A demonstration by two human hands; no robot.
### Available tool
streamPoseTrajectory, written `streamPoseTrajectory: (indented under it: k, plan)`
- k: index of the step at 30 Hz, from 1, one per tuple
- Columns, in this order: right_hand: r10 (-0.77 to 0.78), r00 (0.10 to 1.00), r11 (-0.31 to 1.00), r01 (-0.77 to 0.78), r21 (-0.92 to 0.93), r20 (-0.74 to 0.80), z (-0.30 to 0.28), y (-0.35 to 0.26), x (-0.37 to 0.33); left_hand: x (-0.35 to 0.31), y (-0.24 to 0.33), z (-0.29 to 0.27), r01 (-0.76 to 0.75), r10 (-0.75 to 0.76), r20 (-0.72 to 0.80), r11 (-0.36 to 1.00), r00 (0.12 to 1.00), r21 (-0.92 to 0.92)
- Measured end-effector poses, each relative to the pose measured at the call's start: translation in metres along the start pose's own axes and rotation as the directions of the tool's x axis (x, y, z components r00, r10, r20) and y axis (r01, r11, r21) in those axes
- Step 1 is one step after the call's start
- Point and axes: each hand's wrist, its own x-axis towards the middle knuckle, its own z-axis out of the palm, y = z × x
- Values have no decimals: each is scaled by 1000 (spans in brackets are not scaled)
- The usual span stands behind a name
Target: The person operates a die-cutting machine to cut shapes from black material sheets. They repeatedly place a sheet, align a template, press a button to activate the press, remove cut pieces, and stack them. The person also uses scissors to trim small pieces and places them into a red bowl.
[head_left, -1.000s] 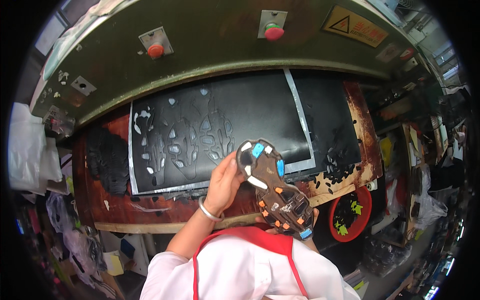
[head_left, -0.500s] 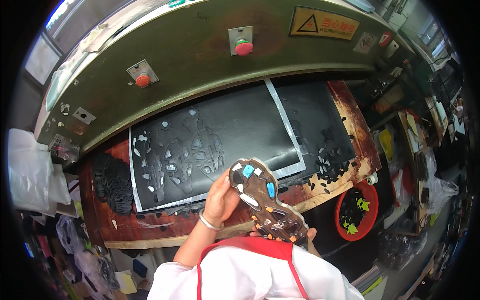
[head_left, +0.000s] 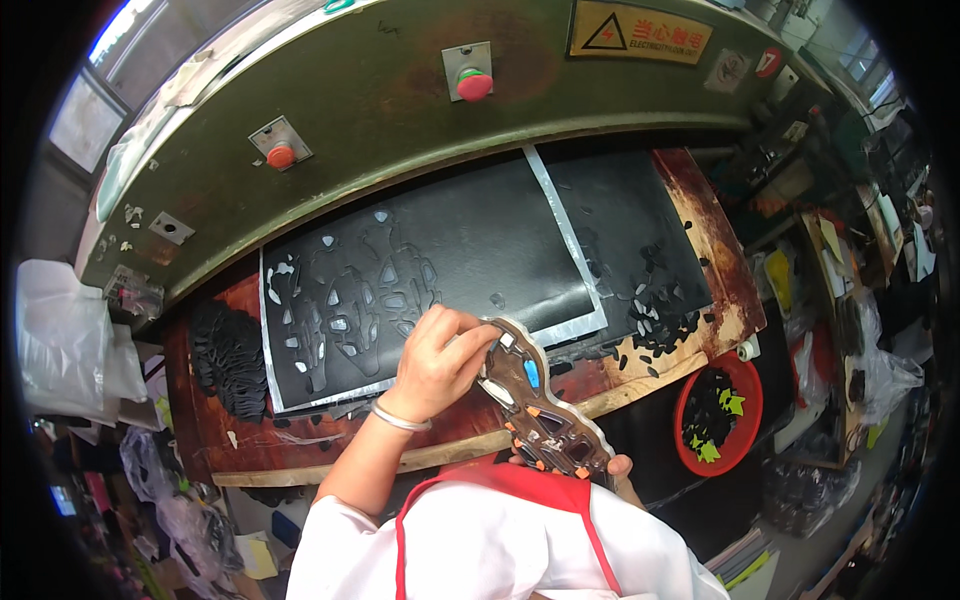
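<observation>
A brown sole-shaped cutting die (head_left: 520, 385) with white, blue and orange inserts is held up in front of my red and white clothing. My right hand (head_left: 622, 468) grips its lower end; only some fingertips show past the rim. With fingers and thumb pinched together, my left hand (head_left: 440, 360) is at the die's upper left end and hides part of it. Whatever lies between those fingertips is hidden. Beyond the hands, a black sheet (head_left: 480, 240) bears cut sole outlines on its left part, and a small dark piece (head_left: 497, 300) rests on it.
A green machine beam (head_left: 360, 110) with two red push buttons spans the back. Stacked black pieces (head_left: 228, 360) lie at the table's left. Loose black bits (head_left: 650, 320) are scattered at right, above a red basin (head_left: 757, 425) holding black and yellow-green scraps.
My left hand has moved from the die's left side up over its upper end, and its fingers have closed into a pinch. The small dark piece on the sheet now shows.
</observation>
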Motion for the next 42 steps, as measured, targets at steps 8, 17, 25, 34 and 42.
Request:
streamPoseTrajectory:
  k: [8,17,25,34,42]
  plan:
    - [28,999,1000,-29,-8,-35,2,-6,0,16,-6,-19,-13,10,321,1000,947,8]
    - [92,995,996,-92,15,24,0,-14,3,30,-16,-23,-68,66,482,998,874,-13]
    - [81,997,996,-81,47,4,-2,-16,5,28,-20,-36,-34,64,503,997,862,-69]
    - [81,997,994,-79,77,-13,1,-10,7,19,-21,-51,-38,102,543,991,833,-127]
    - [86,996,992,-83,94,-28,7,-2,5,20,-16,-67,89,63,529,962,846,-258]
